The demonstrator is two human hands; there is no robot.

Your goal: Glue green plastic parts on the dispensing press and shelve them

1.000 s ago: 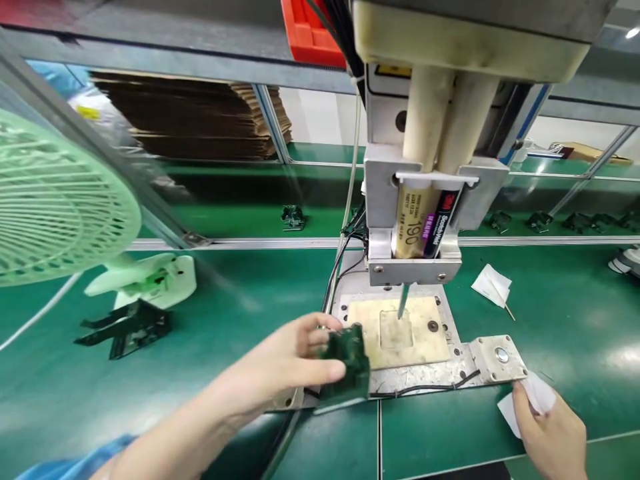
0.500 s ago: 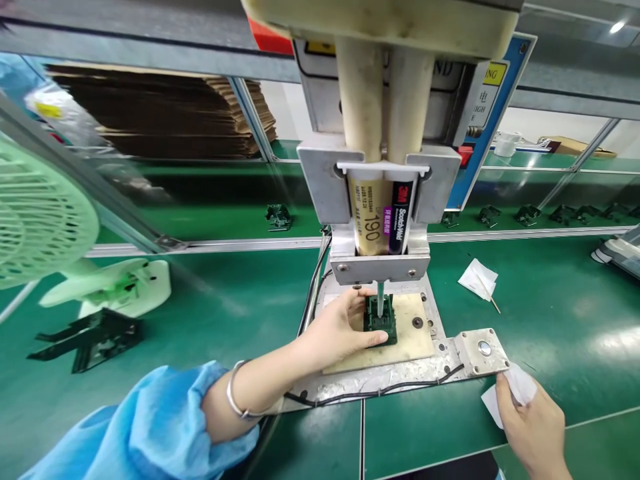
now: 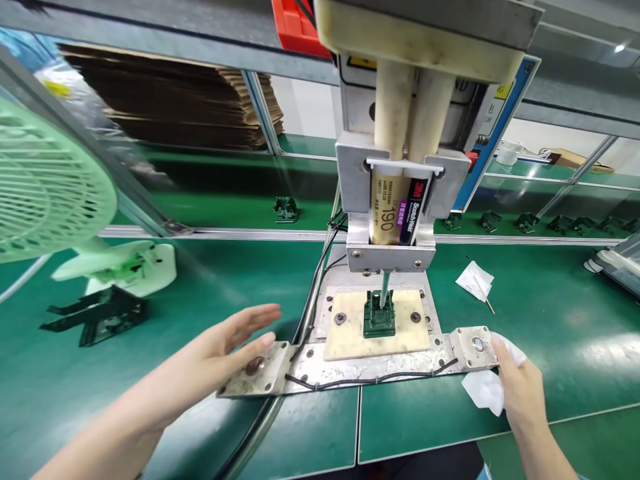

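My left hand (image 3: 220, 350) reaches over the left button box (image 3: 265, 377), fingers stretched out and holding nothing. My right hand (image 3: 523, 393) is closed on a white tissue (image 3: 484, 392) beside the right button box (image 3: 475, 348). Between the hands, a small dark green plastic part (image 3: 379, 325) sits on the cream-coloured pad (image 3: 345, 343) of the dispenser's base. The thin nozzle (image 3: 385, 288) comes down to the part from a two-barrel adhesive cartridge (image 3: 395, 207) clamped in a metal holder. Whether the tip touches the part, I cannot tell.
On the left stand a light green fan (image 3: 50, 180) and a larger dark plastic part (image 3: 107, 313). Another tissue (image 3: 474, 281) with a thin stick lies to the right. Black cables (image 3: 310, 320) run beside the base. Several small dark parts line the back shelf.
My left hand has let go of the green part and moved left to the left button box, opening out. The part stays under the nozzle. My right hand keeps the tissue. The view has shifted slightly.
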